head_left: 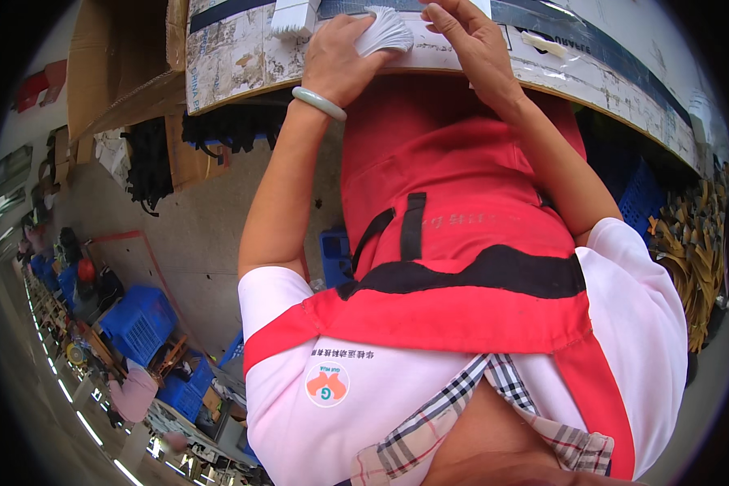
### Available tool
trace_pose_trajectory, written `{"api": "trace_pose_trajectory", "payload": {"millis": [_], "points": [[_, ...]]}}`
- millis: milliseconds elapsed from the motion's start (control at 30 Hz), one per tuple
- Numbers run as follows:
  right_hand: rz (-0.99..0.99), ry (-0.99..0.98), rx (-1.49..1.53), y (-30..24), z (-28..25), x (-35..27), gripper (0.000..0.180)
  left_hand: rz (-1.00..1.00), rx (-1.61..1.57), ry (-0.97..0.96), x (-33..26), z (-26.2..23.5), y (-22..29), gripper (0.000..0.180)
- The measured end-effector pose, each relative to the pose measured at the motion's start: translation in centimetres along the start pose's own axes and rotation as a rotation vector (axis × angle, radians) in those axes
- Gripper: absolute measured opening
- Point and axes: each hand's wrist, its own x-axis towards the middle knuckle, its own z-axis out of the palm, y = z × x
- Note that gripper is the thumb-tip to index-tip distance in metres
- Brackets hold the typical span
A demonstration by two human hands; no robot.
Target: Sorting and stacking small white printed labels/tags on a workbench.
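At the table (591, 77) edge, top of view: left hand (340, 61) clenched around a fanned stack of white cards (385, 32), jade bangle (319, 103) on that wrist. Right hand (470, 40) just beside, fingers curled onto the stack's right edge, touching it. Small white box (293, 16) left of the hands

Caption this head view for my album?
Left hand fans white cards while right hand touches the worn table.

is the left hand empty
No, the left hand, with a pale green bangle on its wrist, holds a fanned stack of white cards over the worn table edge.
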Motion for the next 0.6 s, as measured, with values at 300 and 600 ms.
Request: {"api": "trace_pose_trajectory", "payload": {"millis": [300, 600], "points": [[-0.064, 0.230, 0.594, 1.6, 6.5, 2.8, 0.045, -0.011, -0.047, 0.001, 0.1, 0.1, 0.3, 0.048], [-0.019, 0.016, 0.682, 1.9, 4.2, 5.5, 0.048, -0.003, -0.022, 0.017, 0.2, 0.3, 0.1, 0.045]]}}
